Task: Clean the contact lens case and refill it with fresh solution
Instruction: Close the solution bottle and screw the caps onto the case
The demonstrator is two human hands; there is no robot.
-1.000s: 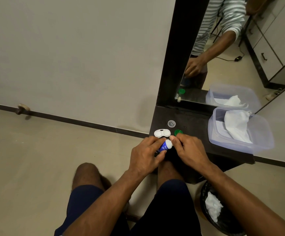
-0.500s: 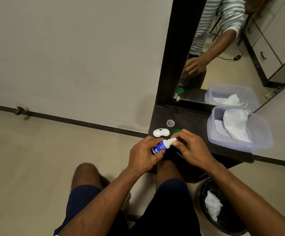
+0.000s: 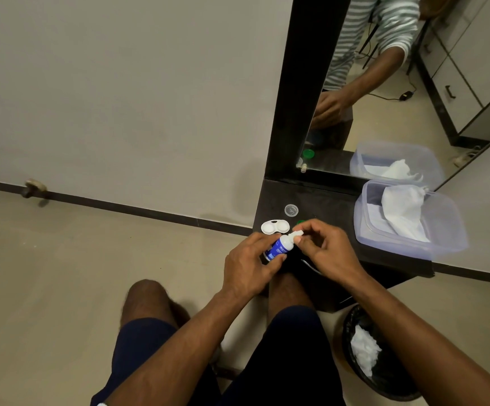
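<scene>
The left hand (image 3: 249, 268) grips a small blue-labelled solution bottle (image 3: 279, 249), tilted toward the right; its white print is too small to read. The right hand (image 3: 325, 247) pinches the white cap (image 3: 296, 234) at the bottle's tip. The open white contact lens case (image 3: 275, 226) lies on the dark shelf (image 3: 334, 206) just beyond the hands, near a clear round lid (image 3: 291, 210) and a tissue-filled plastic tub (image 3: 448, 230).
</scene>
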